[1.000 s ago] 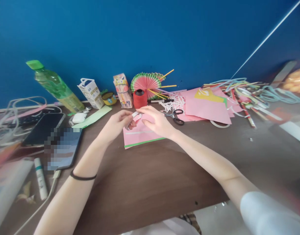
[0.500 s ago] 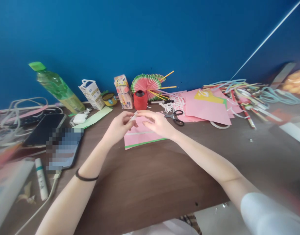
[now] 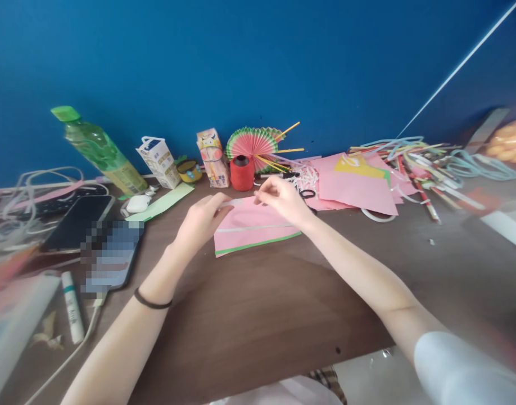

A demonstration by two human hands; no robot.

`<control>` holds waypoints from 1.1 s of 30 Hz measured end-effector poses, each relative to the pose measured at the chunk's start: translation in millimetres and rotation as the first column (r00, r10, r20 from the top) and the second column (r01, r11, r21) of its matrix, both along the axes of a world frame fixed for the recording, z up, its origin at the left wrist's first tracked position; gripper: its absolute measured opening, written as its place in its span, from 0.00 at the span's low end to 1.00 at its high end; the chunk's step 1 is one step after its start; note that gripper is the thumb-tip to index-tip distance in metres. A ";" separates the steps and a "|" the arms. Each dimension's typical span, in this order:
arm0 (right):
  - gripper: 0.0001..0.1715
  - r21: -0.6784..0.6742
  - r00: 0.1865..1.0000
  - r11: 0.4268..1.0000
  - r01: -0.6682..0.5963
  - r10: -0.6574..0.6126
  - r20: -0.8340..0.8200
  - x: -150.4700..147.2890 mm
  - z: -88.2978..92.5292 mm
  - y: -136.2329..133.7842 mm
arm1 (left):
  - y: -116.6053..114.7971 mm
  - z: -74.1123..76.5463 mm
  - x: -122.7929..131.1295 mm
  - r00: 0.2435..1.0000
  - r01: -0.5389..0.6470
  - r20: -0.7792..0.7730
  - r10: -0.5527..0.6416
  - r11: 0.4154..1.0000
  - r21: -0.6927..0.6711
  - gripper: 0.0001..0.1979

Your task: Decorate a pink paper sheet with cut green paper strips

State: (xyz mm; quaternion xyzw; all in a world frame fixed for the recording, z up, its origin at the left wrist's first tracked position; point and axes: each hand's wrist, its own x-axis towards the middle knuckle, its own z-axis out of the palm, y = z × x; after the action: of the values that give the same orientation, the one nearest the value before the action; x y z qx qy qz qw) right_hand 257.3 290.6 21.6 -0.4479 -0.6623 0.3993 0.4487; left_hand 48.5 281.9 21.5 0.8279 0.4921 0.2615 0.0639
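1. Left hand (image 3: 202, 220) and right hand (image 3: 284, 199) are pinching a strip (image 3: 242, 199) — seemingly stretching it between them.
2. It is hovering by the far edge of the paper (image 3: 249, 238).
3. Next move is calling for even tension.

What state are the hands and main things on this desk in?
Left hand, fingers bent, grip unclear
Right hand, fingers bent, grip unclear
Pink sheet, lying on desk, white strip across it
Paper fan, spread open
Red spool, upright
Green bottle, capped
Nearer phone, screen lit
Farther phone, screen dark
Marker, capped
Scissors, partly hidden, opening unclear
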 end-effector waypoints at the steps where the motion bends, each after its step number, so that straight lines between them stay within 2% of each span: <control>1: 0.08 0.009 0.998 0.999 0.036 -0.036 0.056 8.5 2.5 4.3 | 0.4 2.8 -2.0 0.999 -0.040 0.020 0.040 0.999 -0.004 0.09; 3: 0.04 0.064 0.963 0.994 0.084 -0.098 0.250 29.4 5.3 13.9 | 0.7 8.5 -5.8 0.992 -0.107 0.066 0.108 0.994 -0.026 0.09; 4: 0.06 0.102 0.914 0.990 0.101 -0.133 0.384 40.7 5.0 18.7 | 0.6 11.0 -7.4 0.988 -0.128 0.086 0.131 0.991 -0.041 0.10; 5: 0.09 0.104 0.837 0.987 0.121 -0.158 0.525 52.0 3.4 23.3 | 0.5 13.2 -8.9 0.983 -0.144 0.104 0.149 0.988 -0.056 0.10; 7: 0.15 0.021 0.625 0.982 0.187 -0.135 0.769 72.0 -3.4 31.5 | 0.3 16.5 -11.2 0.977 -0.165 0.122 0.176 0.982 -0.093 0.10; 9: 0.18 -0.038 0.469 0.971 0.237 -0.080 0.880 86.3 -13.1 38.3 | 0.3 18.4 -13.1 0.972 -0.185 0.125 0.200 0.975 -0.121 0.10; 13: 0.17 -0.043 0.423 0.974 0.221 -0.056 0.904 96.6 -28.2 46.8 | 0.4 20.5 -15.2 0.962 -0.225 0.127 0.243 0.964 -0.139 0.10; 16: 0.19 -0.051 0.406 0.973 0.224 -0.046 0.913 95.5 -25.8 46.5 | 0.2 21.6 -15.6 0.960 -0.232 0.123 0.250 0.962 -0.143 0.10; 18: 0.19 -0.068 0.400 0.972 0.227 -0.029 0.916 93.5 -17.1 42.7 | 0.1 22.4 -15.6 0.962 -0.226 0.118 0.245 0.962 -0.154 0.10; 20: 0.18 -0.030 0.419 0.978 0.209 -0.061 0.906 90.5 -5.4 37.0 | 0.2 22.9 -15.7 0.963 -0.223 0.114 0.244 0.960 -0.169 0.10; 23: 0.16 0.032 0.544 0.987 0.160 -0.115 0.831 83.5 10.0 28.8 | 0.6 22.7 -15.9 0.965 -0.219 0.109 0.239 0.961 -0.170 0.11; 26: 0.16 -0.047 0.706 0.997 0.057 -0.007 0.708 74.1 16.3 24.7 | 0.9 21.5 -16.0 0.972 -0.190 0.107 0.208 0.968 -0.163 0.11; 28: 0.16 -0.094 0.779 0.995 -0.028 0.080 0.621 68.1 16.1 23.8 | 0.8 21.0 -16.0 0.976 -0.173 0.101 0.192 0.970 -0.168 0.11; 31: 0.15 -0.143 0.843 0.978 -0.151 0.203 0.499 62.2 15.4 22.5 | 0.2 22.0 -16.4 0.979 -0.164 0.095 0.182 0.971 -0.171 0.11; 33: 0.16 -0.175 0.869 0.966 -0.189 0.247 0.428 61.1 16.9 21.0 | -0.2 23.4 -16.7 0.979 -0.161 0.092 0.179 0.972 -0.172 0.11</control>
State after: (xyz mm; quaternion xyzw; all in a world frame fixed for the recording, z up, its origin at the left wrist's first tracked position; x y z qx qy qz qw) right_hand 318.5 311.6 38.5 -0.4775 -0.7669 0.3753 0.2073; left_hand 31.9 281.6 44.9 0.7593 0.5770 0.2688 0.1354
